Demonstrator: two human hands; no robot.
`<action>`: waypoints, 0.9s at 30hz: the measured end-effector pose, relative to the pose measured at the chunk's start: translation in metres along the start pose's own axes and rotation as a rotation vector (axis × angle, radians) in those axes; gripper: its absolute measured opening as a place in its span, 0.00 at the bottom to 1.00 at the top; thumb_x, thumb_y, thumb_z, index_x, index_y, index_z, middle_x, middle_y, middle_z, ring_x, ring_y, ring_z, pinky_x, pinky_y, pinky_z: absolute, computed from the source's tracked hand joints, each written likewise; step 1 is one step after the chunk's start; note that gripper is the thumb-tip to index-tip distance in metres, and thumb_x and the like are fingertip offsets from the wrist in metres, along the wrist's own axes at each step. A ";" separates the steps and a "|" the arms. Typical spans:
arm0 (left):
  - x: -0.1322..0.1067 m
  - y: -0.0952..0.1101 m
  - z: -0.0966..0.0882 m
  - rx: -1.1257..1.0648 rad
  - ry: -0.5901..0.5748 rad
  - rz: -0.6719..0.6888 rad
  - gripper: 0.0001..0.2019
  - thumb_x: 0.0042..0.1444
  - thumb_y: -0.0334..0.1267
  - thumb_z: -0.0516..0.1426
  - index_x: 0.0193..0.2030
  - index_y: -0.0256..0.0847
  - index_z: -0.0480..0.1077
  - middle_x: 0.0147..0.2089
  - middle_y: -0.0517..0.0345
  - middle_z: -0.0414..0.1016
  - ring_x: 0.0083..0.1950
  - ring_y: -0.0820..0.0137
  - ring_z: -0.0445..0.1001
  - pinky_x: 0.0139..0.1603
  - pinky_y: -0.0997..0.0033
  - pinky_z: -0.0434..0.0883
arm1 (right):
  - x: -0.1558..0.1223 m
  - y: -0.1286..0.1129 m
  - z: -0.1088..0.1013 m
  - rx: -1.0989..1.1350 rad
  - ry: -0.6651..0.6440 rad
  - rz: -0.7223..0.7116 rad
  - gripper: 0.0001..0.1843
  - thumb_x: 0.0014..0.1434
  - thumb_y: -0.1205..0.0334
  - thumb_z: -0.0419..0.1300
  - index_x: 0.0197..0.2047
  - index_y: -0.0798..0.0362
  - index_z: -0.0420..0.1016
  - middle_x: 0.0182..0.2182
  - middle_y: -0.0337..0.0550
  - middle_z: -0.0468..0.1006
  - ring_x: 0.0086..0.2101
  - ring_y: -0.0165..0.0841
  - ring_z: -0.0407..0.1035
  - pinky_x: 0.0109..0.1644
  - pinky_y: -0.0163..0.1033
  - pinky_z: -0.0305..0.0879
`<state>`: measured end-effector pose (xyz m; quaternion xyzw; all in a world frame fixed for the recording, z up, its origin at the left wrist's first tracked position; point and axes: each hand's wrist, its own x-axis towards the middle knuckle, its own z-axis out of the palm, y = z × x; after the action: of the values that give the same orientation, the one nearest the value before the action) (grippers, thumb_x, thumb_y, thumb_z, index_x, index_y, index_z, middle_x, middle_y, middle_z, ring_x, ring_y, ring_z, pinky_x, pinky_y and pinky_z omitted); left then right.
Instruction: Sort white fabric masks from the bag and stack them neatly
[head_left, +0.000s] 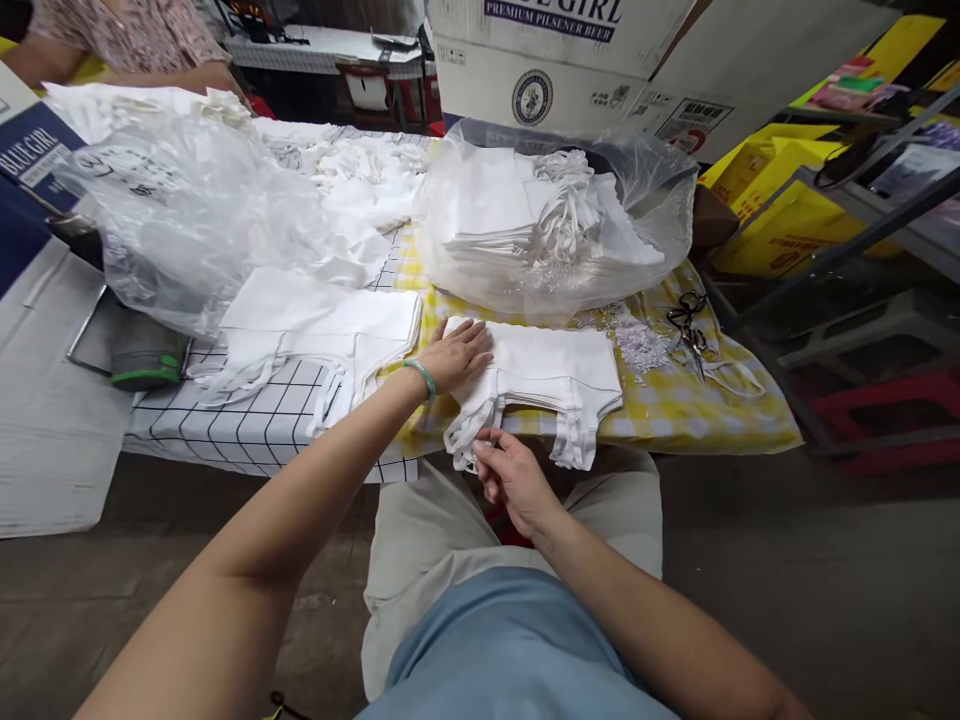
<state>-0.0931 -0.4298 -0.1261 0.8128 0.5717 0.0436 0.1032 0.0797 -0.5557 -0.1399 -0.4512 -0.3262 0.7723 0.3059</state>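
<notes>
A stack of white strapped tops, like camisoles (pixel 555 355), lies in front of me with its straps hanging over the table edge. My left hand (pixel 455 357), a green bangle at its wrist, rests flat with fingers stretched on the stack's left end. At the left straps (pixel 471 425), my right hand (pixel 514 475) has its thumb and forefinger pinched together on a strap; the exact grip is partly hidden. To the left lies a second stack of white tops (pixel 315 320).
A clear plastic bag (pixel 555 290) holds more white tops behind the stack. Another plastic bag (pixel 202 210) covers the left. Scissors (pixel 688 325) lie right, beside white scraps (pixel 637 340). Cartons (pixel 585 80) stand behind. Another person's patterned sleeve (pixel 150 40) shows back left.
</notes>
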 end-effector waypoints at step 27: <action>0.009 0.015 -0.001 -0.087 -0.170 0.020 0.30 0.66 0.52 0.35 0.71 0.43 0.46 0.75 0.55 0.34 0.74 0.63 0.35 0.71 0.54 0.39 | -0.025 -0.023 0.003 0.068 -0.132 0.073 0.12 0.55 0.54 0.61 0.35 0.55 0.69 0.18 0.30 0.64 0.15 0.18 0.49 0.18 0.28 0.44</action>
<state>-0.0762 -0.4266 -0.1220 0.8140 0.5502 0.0004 0.1861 0.0919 -0.5617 -0.1082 -0.4004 -0.3024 0.8216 0.2706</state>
